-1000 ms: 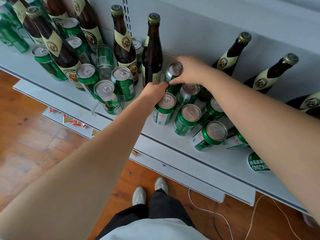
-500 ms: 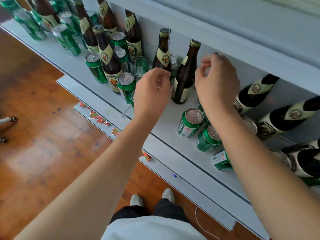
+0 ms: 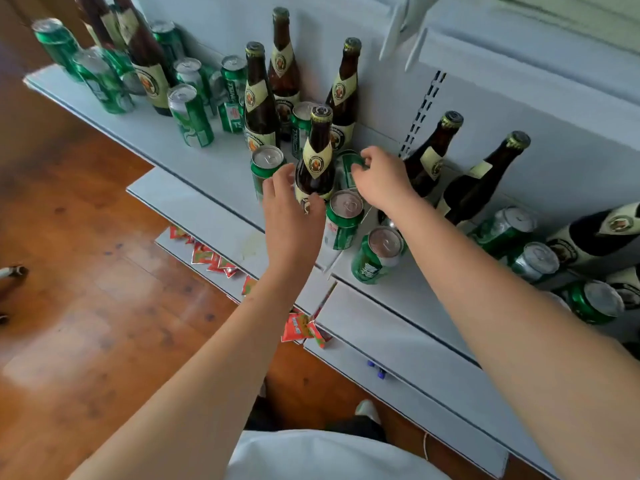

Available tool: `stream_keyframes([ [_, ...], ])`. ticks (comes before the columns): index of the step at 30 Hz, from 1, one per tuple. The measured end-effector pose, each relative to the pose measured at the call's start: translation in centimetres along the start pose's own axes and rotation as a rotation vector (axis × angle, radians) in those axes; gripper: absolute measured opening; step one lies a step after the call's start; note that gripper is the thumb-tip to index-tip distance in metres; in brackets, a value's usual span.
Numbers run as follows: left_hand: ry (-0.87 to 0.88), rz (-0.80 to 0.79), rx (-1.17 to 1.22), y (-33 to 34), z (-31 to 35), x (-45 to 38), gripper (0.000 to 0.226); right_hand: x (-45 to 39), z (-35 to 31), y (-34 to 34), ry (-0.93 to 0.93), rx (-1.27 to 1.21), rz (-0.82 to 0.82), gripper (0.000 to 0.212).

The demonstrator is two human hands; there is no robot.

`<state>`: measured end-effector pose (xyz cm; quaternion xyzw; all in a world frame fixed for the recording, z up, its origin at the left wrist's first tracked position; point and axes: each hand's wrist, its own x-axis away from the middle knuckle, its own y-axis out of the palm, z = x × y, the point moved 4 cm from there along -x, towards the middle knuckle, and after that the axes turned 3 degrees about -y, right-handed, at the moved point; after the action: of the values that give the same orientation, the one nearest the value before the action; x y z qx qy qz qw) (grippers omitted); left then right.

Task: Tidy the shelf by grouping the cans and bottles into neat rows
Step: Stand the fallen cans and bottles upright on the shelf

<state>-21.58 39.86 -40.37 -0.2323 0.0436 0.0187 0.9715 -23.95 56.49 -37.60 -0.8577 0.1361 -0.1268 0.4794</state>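
Note:
Brown beer bottles and green cans stand mixed on a grey shelf (image 3: pixel 207 157). My left hand (image 3: pixel 289 220) curls round the lower body of a brown bottle (image 3: pixel 317 157) at the shelf's middle. My right hand (image 3: pixel 381 181) reaches just right of that bottle and pinches the top of a green can (image 3: pixel 344 171) behind it. One green can (image 3: pixel 266 161) stands left of the bottle, and two others (image 3: pixel 343 216) (image 3: pixel 377 254) stand below my right hand. Two further bottles (image 3: pixel 433 157) (image 3: pixel 485 178) lean against the back wall, partly hidden by my right wrist.
A crowded group of cans (image 3: pixel 190 116) and bottles (image 3: pixel 145 64) fills the shelf's left end. On the right are more cans (image 3: pixel 533 261) and bottles lying flat (image 3: pixel 606 230). Lower shelves hold red packets (image 3: pixel 301 327). Wooden floor (image 3: pixel 86 271) lies below.
My view has swung left and closer. Both hands left the right-hand cans and dropped to the middle; the left now holds a bottle, the right a can behind it.

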Motion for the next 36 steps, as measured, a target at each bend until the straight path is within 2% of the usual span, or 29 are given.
stream_keyframes([
  [4,0.085,-0.141,-0.050,0.1,-0.8,-2.4,0.060,-2.7,-0.4,1.8,0.182,0.065,-0.012,0.046],
  [8,0.094,-0.230,-0.090,0.7,-1.4,-4.1,0.068,-5.4,-0.3,2.9,0.303,0.072,-0.097,0.046],
  [9,0.096,-0.240,-0.090,0.9,-1.5,-4.4,0.068,-6.1,-0.3,3.2,0.300,0.066,-0.120,0.044],
  [12,0.096,-0.257,-0.099,1.1,-1.6,-5.1,0.068,-8.0,0.3,4.0,0.303,0.076,-0.161,0.017],
  [15,0.092,-0.276,-0.096,1.2,-1.8,-5.6,0.066,-8.6,0.6,4.9,0.297,0.112,-0.200,0.011],
  [20,0.121,-0.325,-0.095,1.0,-2.1,-6.7,0.065,-9.2,1.3,5.8,0.337,0.094,-0.180,0.040],
  [23,0.125,-0.349,-0.092,1.0,-2.2,-7.2,0.066,-9.1,2.0,5.7,0.421,-0.059,-0.127,0.068],
  [27,0.118,-0.353,-0.078,1.1,-2.2,-7.2,0.066,-8.9,2.7,5.0,0.427,-0.122,-0.018,0.055],
  [31,0.105,-0.349,-0.073,1.2,-2.1,-7.2,0.066,-8.2,2.6,4.1,0.374,-0.127,0.122,0.083],
  [36,0.096,-0.349,-0.075,1.4,-1.9,-7.2,0.065,-7.1,2.2,3.3,0.313,-0.101,0.267,0.080],
])
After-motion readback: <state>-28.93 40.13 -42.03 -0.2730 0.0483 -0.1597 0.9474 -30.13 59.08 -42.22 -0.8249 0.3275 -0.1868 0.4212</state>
